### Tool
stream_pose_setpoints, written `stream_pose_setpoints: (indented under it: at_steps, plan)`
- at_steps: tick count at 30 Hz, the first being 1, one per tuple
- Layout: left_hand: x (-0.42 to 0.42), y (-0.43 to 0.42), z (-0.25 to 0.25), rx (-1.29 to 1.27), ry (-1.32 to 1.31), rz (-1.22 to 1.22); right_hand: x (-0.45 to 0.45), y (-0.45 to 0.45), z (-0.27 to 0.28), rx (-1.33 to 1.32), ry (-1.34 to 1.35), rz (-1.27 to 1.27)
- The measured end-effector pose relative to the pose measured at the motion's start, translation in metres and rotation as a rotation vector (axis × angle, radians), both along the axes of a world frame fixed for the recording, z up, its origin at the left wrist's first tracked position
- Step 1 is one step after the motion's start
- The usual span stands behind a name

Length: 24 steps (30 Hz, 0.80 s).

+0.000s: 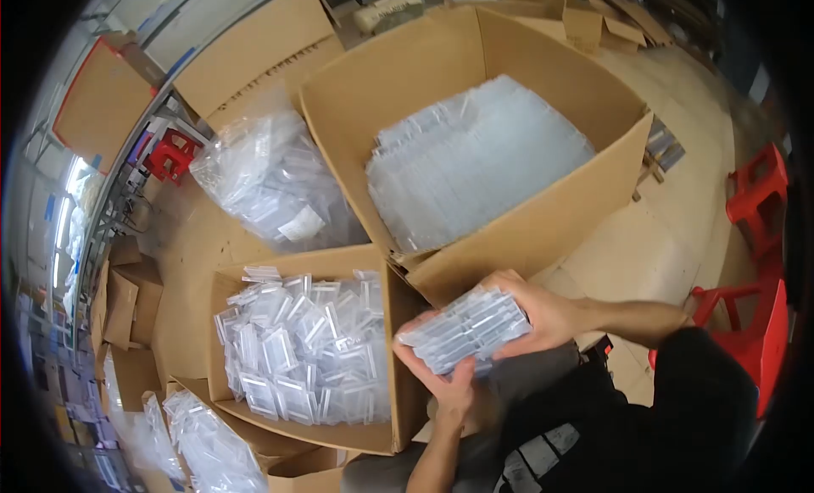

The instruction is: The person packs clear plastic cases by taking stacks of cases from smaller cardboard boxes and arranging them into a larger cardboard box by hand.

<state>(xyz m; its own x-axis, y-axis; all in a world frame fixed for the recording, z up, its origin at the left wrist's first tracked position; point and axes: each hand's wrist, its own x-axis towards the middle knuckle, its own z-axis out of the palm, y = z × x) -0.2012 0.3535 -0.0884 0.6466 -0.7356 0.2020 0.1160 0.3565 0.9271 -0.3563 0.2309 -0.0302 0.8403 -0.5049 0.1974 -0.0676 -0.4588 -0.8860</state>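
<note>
A stack of clear plastic pieces (pixel 466 330) is held between my two hands, low in front of me. My left hand (pixel 445 378) grips its lower left end, and my right hand (pixel 543 315) wraps round its right end. Just left of the stack, an open carton (pixel 386 442) holds many loose clear pieces (pixel 297 349) lying in a jumble. Beyond my hands, a larger carton (pixel 526 239) contains clear pieces (pixel 483 154) packed in tight rows.
A full clear plastic bag (pixel 280 183) sits left of the large carton. Another bag of clear pieces (pixel 212 451) lies at the lower left. Red stools (pixel 755 323) stand at the right, and a red stool (pixel 172 154) at the upper left.
</note>
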Motion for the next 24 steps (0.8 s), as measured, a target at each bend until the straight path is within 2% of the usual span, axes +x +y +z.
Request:
stream_pose_setpoints:
  at_steps: [2, 6, 9, 10, 13, 17, 19, 21, 24]
  plan:
    - [0.007, -0.014, 0.034, -0.064, -0.121, -0.083, 0.001, -0.008, 0.004, 0.023, -0.061, 0.028]
    - [-0.009, -0.021, 0.052, -0.120, -0.197, 0.043, 0.003, -0.014, 0.000, -0.097, -0.233, 0.117]
    - [-0.015, -0.020, 0.051, -0.082, -0.044, 0.078, 0.001, -0.006, -0.007, -0.132, -0.238, 0.029]
    - [-0.013, -0.019, 0.044, -0.157, -0.014, 0.023, 0.001, -0.005, -0.005, -0.188, -0.271, 0.021]
    - [-0.009, -0.012, 0.037, -0.160, -0.065, -0.027, 0.004, -0.001, 0.005, -0.364, -0.360, 0.015]
    - [-0.007, -0.013, 0.039, -0.209, -0.007, -0.007, 0.007, 0.003, 0.003, -0.421, -0.334, 0.051]
    - [-0.008, -0.009, 0.037, -0.129, 0.046, 0.003, 0.007, 0.007, 0.004, -0.262, -0.386, 0.096]
    - [-0.009, -0.009, 0.039, -0.177, 0.143, 0.018, 0.010, 0.009, -0.006, -0.267, -0.439, 0.118]
    - [-0.006, -0.012, 0.044, -0.127, 0.120, 0.066, 0.015, 0.007, -0.020, -0.397, -0.450, 0.089]
